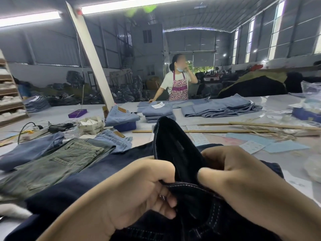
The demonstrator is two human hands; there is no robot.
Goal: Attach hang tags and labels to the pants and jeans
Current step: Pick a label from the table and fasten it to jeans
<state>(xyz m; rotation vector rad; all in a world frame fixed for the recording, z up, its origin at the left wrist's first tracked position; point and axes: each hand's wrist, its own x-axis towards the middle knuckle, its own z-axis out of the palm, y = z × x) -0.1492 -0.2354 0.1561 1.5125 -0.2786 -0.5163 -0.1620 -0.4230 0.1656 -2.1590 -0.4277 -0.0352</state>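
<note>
STATE: our left hand (139,186) and right hand (231,173) both pinch the dark jeans (175,153) waistband, raised over the tabletop (156,138) | RISK: no tag visible in hand; bunched fabric could slip, misplacing the label

The jeans (175,150) in the middle are very dark blue, almost black, with little white stitches along the seams. Near the left edge of the surface (278,101) lie green pants (57,160) and light blue jeans (114,140) with a brown patch. A purple box (77,113) sits farther back on the left. At the far edge, folded jeans (159,113) are pale blue. A person there wears a white shirt (167,82) and a pink apron (178,87) with flowers on it. Pale blue papers (284,146) lie on the right side.
</note>
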